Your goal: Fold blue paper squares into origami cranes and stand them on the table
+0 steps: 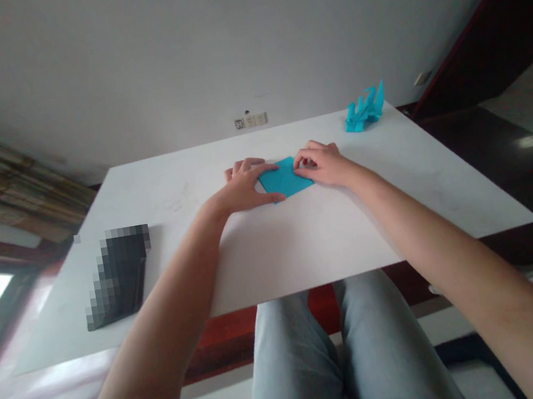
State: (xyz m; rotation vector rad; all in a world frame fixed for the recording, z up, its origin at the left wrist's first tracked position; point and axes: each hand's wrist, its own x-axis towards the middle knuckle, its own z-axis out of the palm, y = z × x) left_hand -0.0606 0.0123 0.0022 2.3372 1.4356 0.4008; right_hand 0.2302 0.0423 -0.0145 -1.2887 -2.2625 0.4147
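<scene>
A folded piece of blue paper [285,179] lies flat on the white table [274,245]. From the left, my left hand [243,187] rests over it with fingers apart, the thumb pressing the near edge and the index finger the far edge. At the paper's right side my right hand [322,162] is curled, thumb and fingertips closed together on the edge. The fingertips partly cover that corner, so the fold there is hidden.
Several folded blue paper cranes [364,110] stand together at the table's back right. A dark, partly pixelated flat object [119,277] lies at the left. Behind the table is a wall with sockets [251,121]. My legs are under the near edge.
</scene>
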